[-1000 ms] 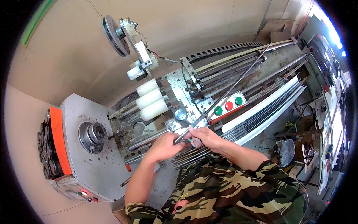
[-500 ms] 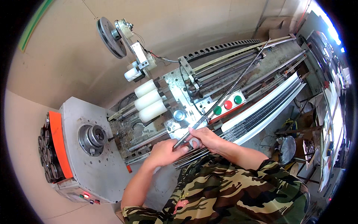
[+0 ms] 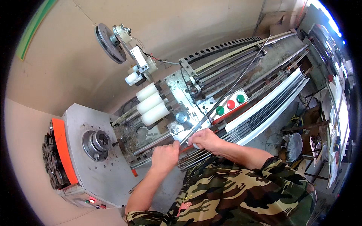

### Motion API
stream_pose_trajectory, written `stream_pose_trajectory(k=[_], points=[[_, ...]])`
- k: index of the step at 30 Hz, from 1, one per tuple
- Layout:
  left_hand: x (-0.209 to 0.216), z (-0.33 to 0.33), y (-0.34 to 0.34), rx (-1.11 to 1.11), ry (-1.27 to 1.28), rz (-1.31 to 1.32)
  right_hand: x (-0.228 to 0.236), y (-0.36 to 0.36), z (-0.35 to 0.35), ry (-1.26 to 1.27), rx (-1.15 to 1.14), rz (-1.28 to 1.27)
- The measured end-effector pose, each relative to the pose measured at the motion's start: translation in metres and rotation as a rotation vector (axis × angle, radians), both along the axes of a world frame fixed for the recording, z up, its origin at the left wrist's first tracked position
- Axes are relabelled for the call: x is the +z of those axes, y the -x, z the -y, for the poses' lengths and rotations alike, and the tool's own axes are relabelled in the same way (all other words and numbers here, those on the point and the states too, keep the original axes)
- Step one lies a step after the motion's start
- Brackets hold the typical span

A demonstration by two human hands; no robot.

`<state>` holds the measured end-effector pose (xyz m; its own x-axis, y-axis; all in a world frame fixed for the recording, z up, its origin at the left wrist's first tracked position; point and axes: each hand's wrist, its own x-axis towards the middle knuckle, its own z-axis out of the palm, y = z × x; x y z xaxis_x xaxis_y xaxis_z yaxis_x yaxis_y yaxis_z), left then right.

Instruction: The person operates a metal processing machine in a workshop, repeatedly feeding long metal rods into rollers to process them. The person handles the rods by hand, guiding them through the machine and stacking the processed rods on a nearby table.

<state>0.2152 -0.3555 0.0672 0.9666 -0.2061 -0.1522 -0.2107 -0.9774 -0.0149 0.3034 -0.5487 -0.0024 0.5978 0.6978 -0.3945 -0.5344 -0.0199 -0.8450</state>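
My left hand (image 3: 166, 155) is closed around the lower end of a long thin dark rod (image 3: 238, 79). The rod slants up and to the right across the machine bed. Close beside it, my right hand (image 3: 208, 139) is bent at the fingers, pinching near the rod. A small pale ring that looks like a roll of tape (image 3: 196, 145) shows under these fingers, mostly hidden by them. Just beyond the hands lies a metal carriage plate (image 3: 177, 132) with a round silver knob (image 3: 181, 117).
White rollers (image 3: 155, 114) stand left of the carriage. A button box (image 3: 230, 104) sits right of it, above a white trough (image 3: 260, 126) of dark rods. At left is a grey cabinet with a chuck (image 3: 98, 141). A pulley wheel (image 3: 110, 43) rises at the back.
My left hand has turned more upright on the rod. My right fingers have curled in closer to the rod, covering most of the ring that showed plainly before. The view has shifted slightly.
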Motion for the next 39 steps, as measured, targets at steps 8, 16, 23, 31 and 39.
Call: stream_pose_trajectory(k=[8, 16, 23, 31, 39], points=[[-0.035, -0.019, 0.007, 0.133, -0.016, 0.13, 0.051, 0.005, 0.001, -0.43, 0.283, 1.059], [-0.002, -0.019, -0.008, 0.256, 0.21, 0.194, -0.095, -0.007, -0.069, 0.68, 0.438, 1.351], [0.004, -0.011, 0.004, 0.299, 0.326, 0.225, -0.102, -0.004, -0.071, 0.625, 0.481, 1.249], [-0.039, 0.012, 0.036, 0.259, 0.187, 0.415, -0.039, -0.033, 0.023, -0.475, -0.499, -0.414], [-0.038, 0.017, 0.05, 0.371, 0.53, 0.117, -0.016, -0.026, 0.04, -0.499, -0.868, -0.403]])
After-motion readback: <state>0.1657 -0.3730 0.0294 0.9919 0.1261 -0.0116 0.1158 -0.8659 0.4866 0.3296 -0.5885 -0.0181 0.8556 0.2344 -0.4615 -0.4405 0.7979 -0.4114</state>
